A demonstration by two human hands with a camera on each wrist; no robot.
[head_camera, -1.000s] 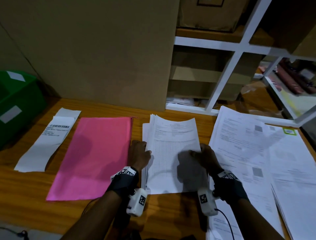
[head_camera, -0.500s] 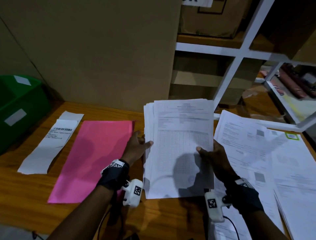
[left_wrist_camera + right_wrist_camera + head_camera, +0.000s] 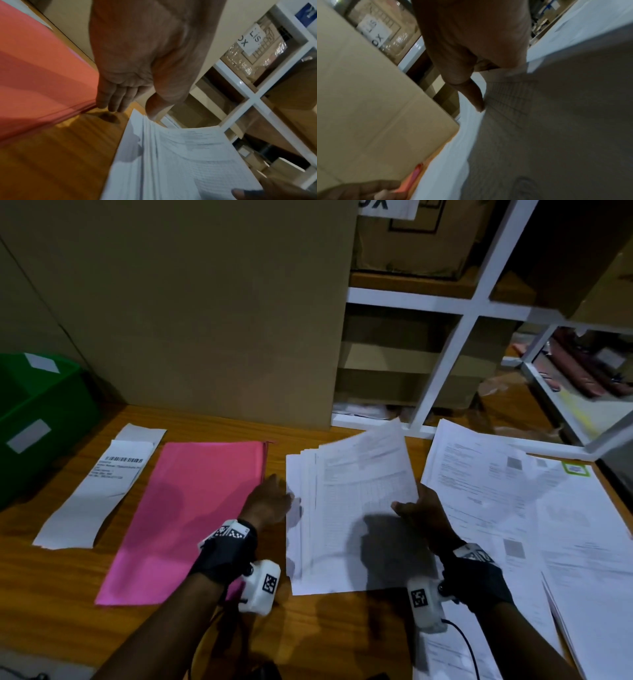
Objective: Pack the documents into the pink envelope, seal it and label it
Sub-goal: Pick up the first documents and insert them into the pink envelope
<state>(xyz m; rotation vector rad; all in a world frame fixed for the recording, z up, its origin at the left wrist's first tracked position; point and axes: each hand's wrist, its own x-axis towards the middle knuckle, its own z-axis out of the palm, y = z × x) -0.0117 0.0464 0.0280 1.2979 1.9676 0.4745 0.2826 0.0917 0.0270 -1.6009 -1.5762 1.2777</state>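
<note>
We see the stack of documents (image 3: 352,518) between our two hands over the wooden desk (image 3: 51,577), its long axis running away from us, the near short edge low by the desk and the far short edge tipped toward the white shelving (image 3: 442,378). Our left hand (image 3: 269,501) holds the stack's left long edge: the thumb lies on the fanned sheet edges, while the fingers (image 3: 113,98) point down at the desk, straight and together. Our right hand (image 3: 419,513) pinches the right long edge, thumb (image 3: 475,94) on the top gridded sheet; its other fingers are hidden beneath. The pink envelope (image 3: 191,515) lies flat just left of the stack, long axis also running away from us. A white shipping label (image 3: 102,484) with a barcode lies further left, near a green bin (image 3: 37,409). More printed sheets (image 3: 534,518) cover the desk on the right.
</note>
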